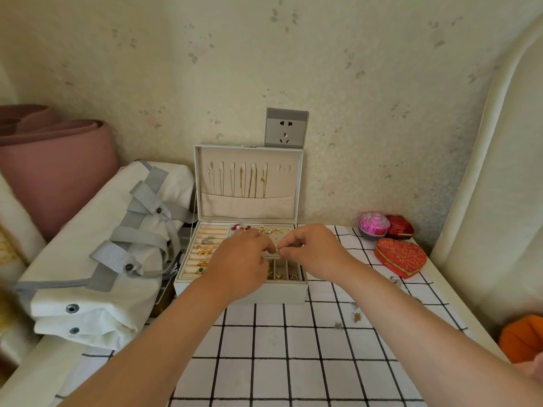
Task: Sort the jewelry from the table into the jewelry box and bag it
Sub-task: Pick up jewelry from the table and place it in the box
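Currently held: we pinch a tiny piece of jewelry [277,251] between our left hand [238,265] and right hand [314,254]; both hands' fingers are curled in, thumb and forefinger tips closed on it. It is too small to tell what it is.
Why two hands: we judge that so small a thing needs one hand to steady it and the other to guide or fasten it.
Where: just above the perforated cream earring panel [274,238] of the open pale grey jewelry box [241,292], probably where it belongs.
Box lid: it stands upright by the wall, so the thin gold necklaces [252,180] hang straight from its hooks.
Ring rolls: the cream cushion rolls [205,251] on the box's left side hold rings wedged in their slots.
Left to sort: a few small loose pieces [338,325] lie on the white black-checked tablecloth [270,348], right of the box.
Bag: the white canvas bag with grey straps [97,259] lies just left of the box, handy for bagging later.
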Demonstrator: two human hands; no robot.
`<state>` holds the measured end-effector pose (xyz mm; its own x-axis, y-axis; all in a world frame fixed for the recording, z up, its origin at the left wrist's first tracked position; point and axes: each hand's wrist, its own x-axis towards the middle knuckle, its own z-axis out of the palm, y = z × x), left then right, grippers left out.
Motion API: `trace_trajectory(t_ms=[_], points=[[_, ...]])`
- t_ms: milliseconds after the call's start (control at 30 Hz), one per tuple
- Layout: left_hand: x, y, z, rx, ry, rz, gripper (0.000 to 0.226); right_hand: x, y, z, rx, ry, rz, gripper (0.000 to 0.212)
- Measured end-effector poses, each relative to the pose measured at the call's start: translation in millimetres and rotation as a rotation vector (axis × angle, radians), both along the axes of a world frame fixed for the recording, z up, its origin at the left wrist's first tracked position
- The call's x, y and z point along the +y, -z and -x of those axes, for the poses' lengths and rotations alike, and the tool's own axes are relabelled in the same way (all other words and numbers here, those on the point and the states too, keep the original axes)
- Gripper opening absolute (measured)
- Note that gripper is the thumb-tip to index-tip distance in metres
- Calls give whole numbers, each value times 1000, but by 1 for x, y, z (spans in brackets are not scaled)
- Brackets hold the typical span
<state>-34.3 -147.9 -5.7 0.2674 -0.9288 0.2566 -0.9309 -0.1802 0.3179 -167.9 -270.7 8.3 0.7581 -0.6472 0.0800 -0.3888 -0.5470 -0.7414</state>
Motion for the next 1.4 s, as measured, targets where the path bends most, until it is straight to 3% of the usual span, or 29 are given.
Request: trace_trajectory(t_ms=[233, 367, 533, 733, 1067, 1400], points=[[5, 5, 2, 1, 55, -3, 33, 11, 5, 2, 241, 3, 287, 4], [6, 9, 1, 6, 101, -41, 31, 12, 10, 3, 321, -63, 437, 15], [7, 8, 2, -15, 109, -54, 34, 9, 10, 10, 261, -89, 340, 15], [2, 2, 13, 12, 60, -9, 38, -23, -1, 53, 134, 61, 241, 14], [-56, -1, 87, 107, 169, 108, 29, -82, 29, 141, 383, 166, 242, 23], [-132, 35, 132, -43, 273, -279, 44, -108, 38, 166, 360, 133, 176, 26]])
